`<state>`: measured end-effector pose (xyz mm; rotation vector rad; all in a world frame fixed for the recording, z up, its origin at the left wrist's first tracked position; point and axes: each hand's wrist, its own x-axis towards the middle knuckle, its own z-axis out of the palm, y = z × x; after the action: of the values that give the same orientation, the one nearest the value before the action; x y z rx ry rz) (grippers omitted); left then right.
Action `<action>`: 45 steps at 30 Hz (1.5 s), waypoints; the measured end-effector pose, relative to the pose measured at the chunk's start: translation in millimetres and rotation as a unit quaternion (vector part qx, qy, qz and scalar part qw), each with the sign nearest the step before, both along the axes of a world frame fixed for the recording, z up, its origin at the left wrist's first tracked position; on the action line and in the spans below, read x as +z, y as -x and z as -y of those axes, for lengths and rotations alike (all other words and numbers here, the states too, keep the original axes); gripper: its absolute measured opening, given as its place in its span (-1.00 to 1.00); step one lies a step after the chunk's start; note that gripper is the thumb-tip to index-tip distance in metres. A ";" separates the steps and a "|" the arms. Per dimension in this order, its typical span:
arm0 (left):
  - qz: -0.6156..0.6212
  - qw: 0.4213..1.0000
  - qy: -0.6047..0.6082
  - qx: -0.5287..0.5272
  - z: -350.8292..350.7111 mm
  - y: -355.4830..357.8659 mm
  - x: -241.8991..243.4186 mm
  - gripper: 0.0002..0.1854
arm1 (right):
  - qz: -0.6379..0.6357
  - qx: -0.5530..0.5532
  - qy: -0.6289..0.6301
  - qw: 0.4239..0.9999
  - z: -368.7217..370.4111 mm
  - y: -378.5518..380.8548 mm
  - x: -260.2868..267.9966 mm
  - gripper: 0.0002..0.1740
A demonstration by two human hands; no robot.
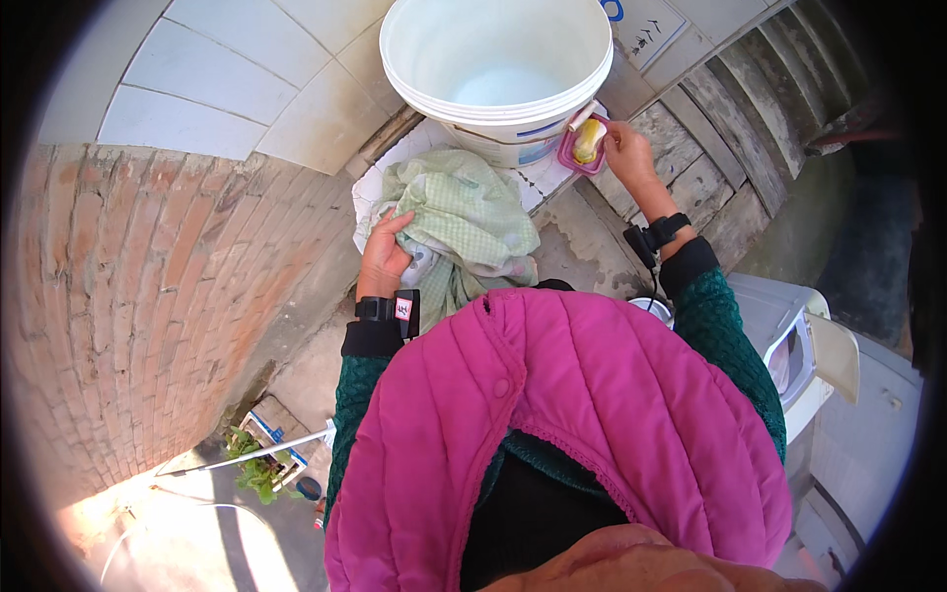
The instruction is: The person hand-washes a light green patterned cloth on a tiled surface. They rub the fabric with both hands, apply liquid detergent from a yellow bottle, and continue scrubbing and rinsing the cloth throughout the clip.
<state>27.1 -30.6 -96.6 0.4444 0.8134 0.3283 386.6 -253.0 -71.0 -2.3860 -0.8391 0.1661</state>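
A bunched, pale green checked cloth (462, 207) lies on a white ledge and hangs over its front side. My left hand (385, 251) grips the left part of this cloth, the thumb resting on top. At the right end of the ledge, my right hand (630, 154) reaches to a pink plastic soap dish (568, 157). Its fingertips meet the right side of a yellow and white soap bar (589, 140); whether they are closed on the bar is hard to see. A small white piece (583, 116) lies at the dish's far rim.
Behind the cloth stands a large white plastic bucket (481, 122), its bottom pale blue inside. A brick wall (133, 296) rises at left, below white tiles (207, 74). Worn concrete steps (747, 111) are at right, near a white washing machine (773, 303). A mop (274, 448) stands behind me.
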 end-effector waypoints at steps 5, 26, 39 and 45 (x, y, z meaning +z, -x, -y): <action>0.032 0.999 -0.007 -0.009 0.5 -0.5 5.2 -0.57 | 0.005 -0.059 0.164 0.985 -43.7 -45.2 -126.7 -0.50; 0.075 0.990 -0.102 -0.056 6.8 2.2 16.0 -0.57 | -0.047 0.317 -0.131 0.938 -69.6 215.2 36.2 -0.58; 0.194 0.961 -0.183 -0.066 9.1 17.8 20.7 -0.36 | 0.000 0.196 0.021 0.980 -177.7 254.4 20.9 -0.58; 0.192 0.949 -0.226 -0.109 10.5 28.2 30.0 -0.44 | 0.033 0.160 0.075 0.984 -183.9 258.5 23.0 -0.56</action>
<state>-1.2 -41.1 -66.7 0.8622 0.2975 0.3800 128.1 -69.1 -48.0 -2.3904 -1.2794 0.2887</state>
